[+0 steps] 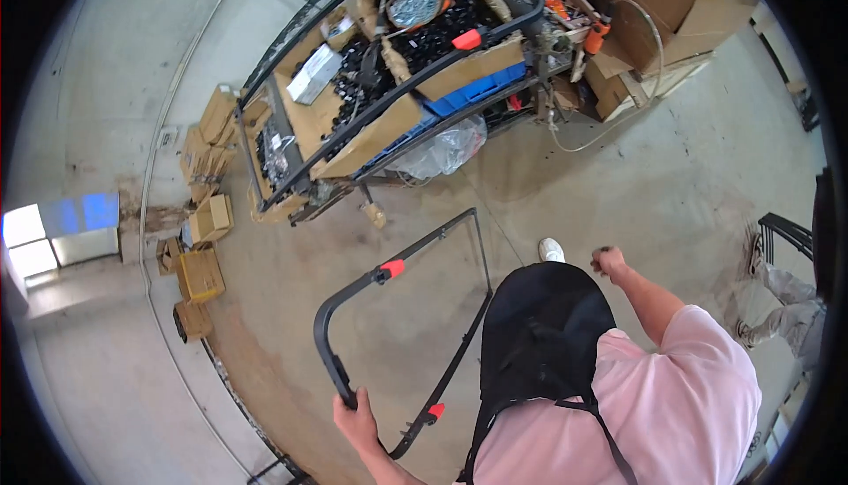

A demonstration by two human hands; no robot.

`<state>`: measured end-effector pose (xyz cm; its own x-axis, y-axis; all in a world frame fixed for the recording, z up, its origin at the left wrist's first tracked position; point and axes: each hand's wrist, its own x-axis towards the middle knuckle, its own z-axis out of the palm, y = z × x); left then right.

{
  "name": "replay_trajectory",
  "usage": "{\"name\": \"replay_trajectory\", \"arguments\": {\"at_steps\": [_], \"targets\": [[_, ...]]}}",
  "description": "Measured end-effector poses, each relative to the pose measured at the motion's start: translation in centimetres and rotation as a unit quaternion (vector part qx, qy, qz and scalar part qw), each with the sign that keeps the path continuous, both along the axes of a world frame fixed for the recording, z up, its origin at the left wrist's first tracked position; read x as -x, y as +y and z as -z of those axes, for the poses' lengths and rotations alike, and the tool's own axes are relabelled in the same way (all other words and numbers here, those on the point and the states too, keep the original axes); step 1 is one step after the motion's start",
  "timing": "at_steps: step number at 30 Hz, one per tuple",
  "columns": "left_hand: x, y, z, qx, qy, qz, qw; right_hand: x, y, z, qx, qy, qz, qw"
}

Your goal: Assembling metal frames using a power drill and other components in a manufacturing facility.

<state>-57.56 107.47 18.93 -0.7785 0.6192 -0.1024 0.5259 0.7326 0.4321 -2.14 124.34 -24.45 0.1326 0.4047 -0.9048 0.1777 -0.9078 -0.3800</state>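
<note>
My left hand (355, 419) is closed round the lower left bend of a black U-shaped tubular handle frame (346, 296). The frame hangs tilted beside my left side, above the concrete floor, and carries a red clip (391, 269) on its upper bar and another red clip (435, 412) lower down. My right hand (608, 261) is out ahead to the right, away from the frame, with its fingers curled in. A small dark patch shows at the fingers, but I cannot make out what it is. A similar black tubular frame (389, 96) lies over the workbench ahead.
Cardboard boxes of black parts (362, 74) and a blue crate (477, 87) crowd the bench. A large open carton (671, 8) stands right of it. Several cartons (201, 275) line the left wall. Another person's legs (786, 308) show at the right, near black tubes (786, 233).
</note>
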Motion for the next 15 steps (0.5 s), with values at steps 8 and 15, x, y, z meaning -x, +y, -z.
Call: {"name": "replay_trajectory", "arguments": {"at_steps": [8,15], "targets": [[2.4,-17.9,-4.3,-0.118,0.045,-0.197,0.972,13.9,0.6,-2.7,-0.104,-0.019,-0.378,0.92],[6.2,-36.4,-4.4,-0.357,-0.122,-0.385,0.842,36.3,-4.7,-3.3,-0.211,0.11,-0.446,0.863]]}}
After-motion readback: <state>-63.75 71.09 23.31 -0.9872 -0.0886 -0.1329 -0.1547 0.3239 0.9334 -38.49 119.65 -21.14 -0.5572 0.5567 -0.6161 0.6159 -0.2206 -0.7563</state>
